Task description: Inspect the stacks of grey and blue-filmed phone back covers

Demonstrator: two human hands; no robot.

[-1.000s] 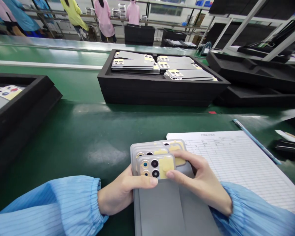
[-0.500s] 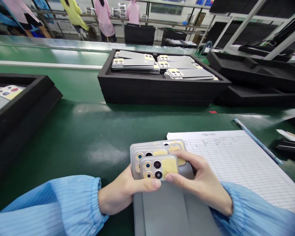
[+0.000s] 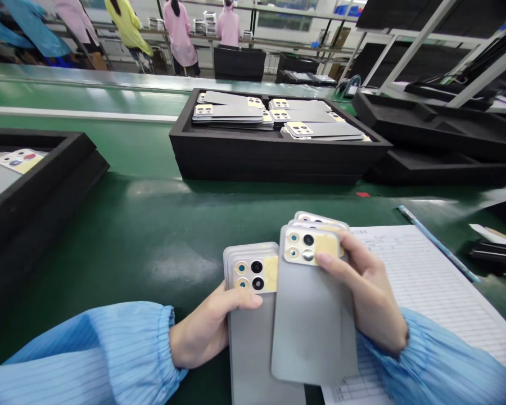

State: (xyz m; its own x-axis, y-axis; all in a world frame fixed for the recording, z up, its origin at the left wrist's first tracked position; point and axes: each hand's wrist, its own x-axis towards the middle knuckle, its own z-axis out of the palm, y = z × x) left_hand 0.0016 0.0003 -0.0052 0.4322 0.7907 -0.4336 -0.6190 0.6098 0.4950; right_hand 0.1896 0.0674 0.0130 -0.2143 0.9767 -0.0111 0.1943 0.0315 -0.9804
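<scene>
My left hand (image 3: 213, 320) grips a stack of grey phone back covers (image 3: 257, 332) near the camera end, thumb on top and fingers hidden beneath. In my right hand (image 3: 365, 287) is a second, fanned bunch of phone back covers (image 3: 310, 315), pinched at its upper right corner with the thumb on a yellow patch. Each top cover has a white camera plate with round lens openings. The right bunch is raised and overlaps the right side of the left stack. How many covers each hand holds is hidden.
A black tray (image 3: 278, 157) with several piles of covers stands ahead. Another black tray (image 3: 42, 174) is at the left, and stacked black trays (image 3: 442, 129) at the right. A printed sheet (image 3: 421, 281) with a pencil (image 3: 438, 243) lies under my right arm. People stand beyond the bench.
My right hand has lifted a bunch of covers up and to the right, off the left stack. My left hand stays almost in place, holding the others.
</scene>
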